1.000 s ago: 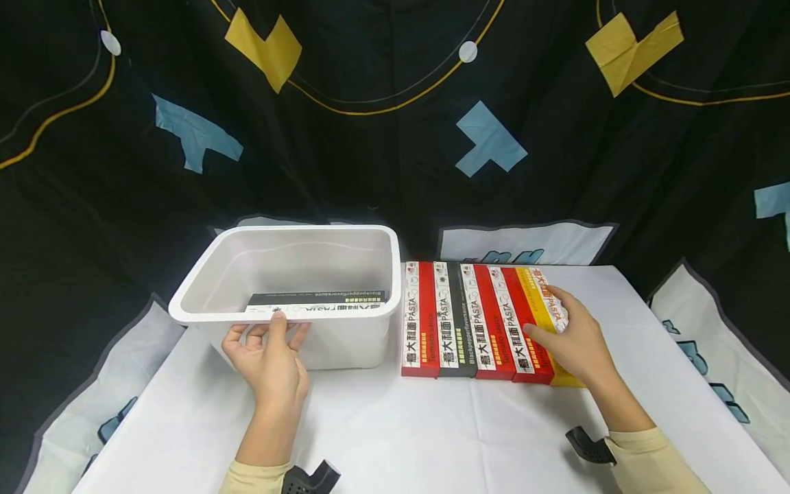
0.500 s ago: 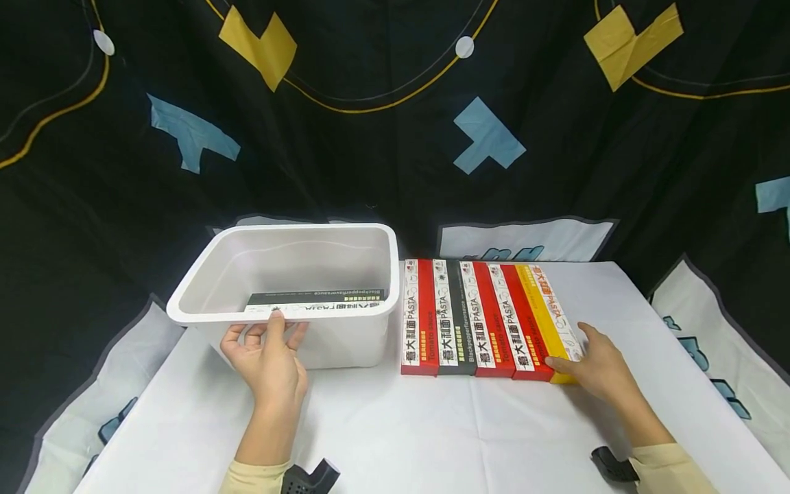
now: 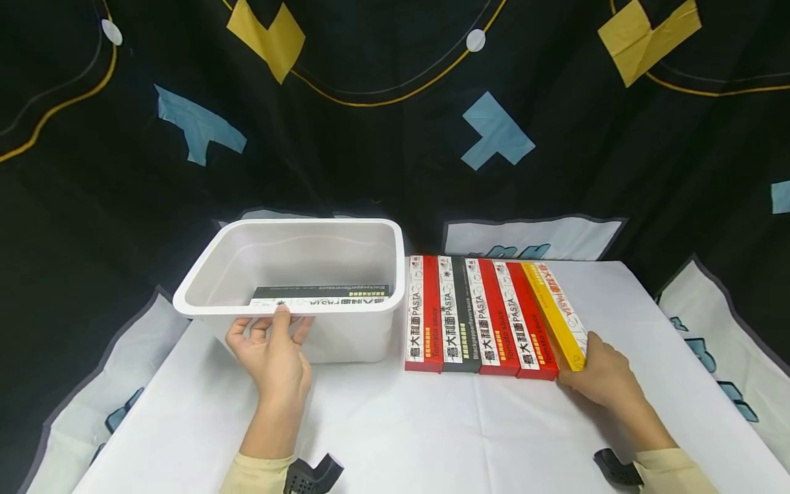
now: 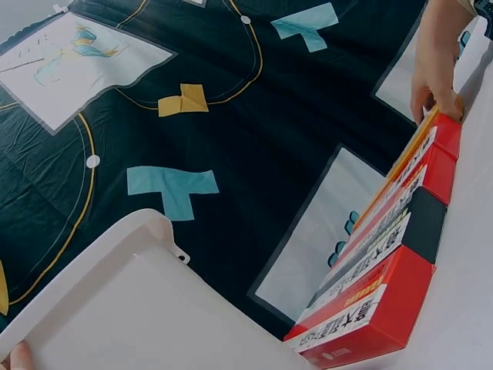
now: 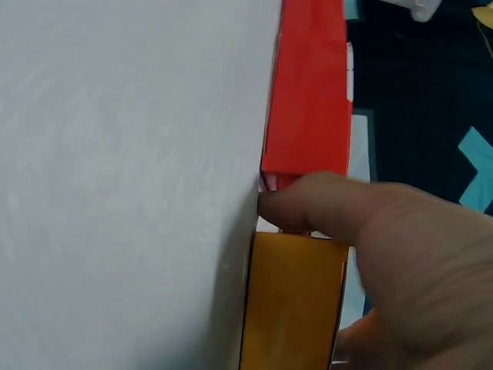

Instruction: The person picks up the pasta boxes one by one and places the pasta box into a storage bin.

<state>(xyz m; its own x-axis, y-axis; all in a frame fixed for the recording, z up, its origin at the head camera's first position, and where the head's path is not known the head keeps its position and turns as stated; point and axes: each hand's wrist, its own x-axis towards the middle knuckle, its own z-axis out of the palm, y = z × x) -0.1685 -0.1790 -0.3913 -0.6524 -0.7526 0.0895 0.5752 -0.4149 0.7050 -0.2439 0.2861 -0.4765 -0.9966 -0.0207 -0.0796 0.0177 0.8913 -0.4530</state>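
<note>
Presently, with my right hand [image 3: 605, 374] I grip the yellow pasta box [image 3: 558, 312], which lies to the right of the white bin [image 3: 354, 337] and is the farthest from it in the row. My fingers are closed around its near end: the thumb is on the side facing the bin, the other fingers on the opposite side. In the right wrist view, this thumb sits in a narrow gap between the yellow box and its red neighbour [image 3: 529, 322]; whether the box is lifted from the table [image 3: 395, 425], I cannot tell. With my left hand [image 3: 276, 360] I pinch the front rim of the bin, the thumb over the edge and the other fingers below it, against the outer wall. Between the bin and the yellow box, four boxes lie side by side: just beside the bin a red box [image 3: 426, 315], then a black box [image 3: 461, 315], then another red box [image 3: 494, 319], and last that red neighbour. Inside the bin, partly hidden by its front rim, is a black-and-white pasta box [image 3: 321, 293]. Behind the bin hangs a dark curtain [image 3: 370, 158] with blue and yellow patches.
</note>
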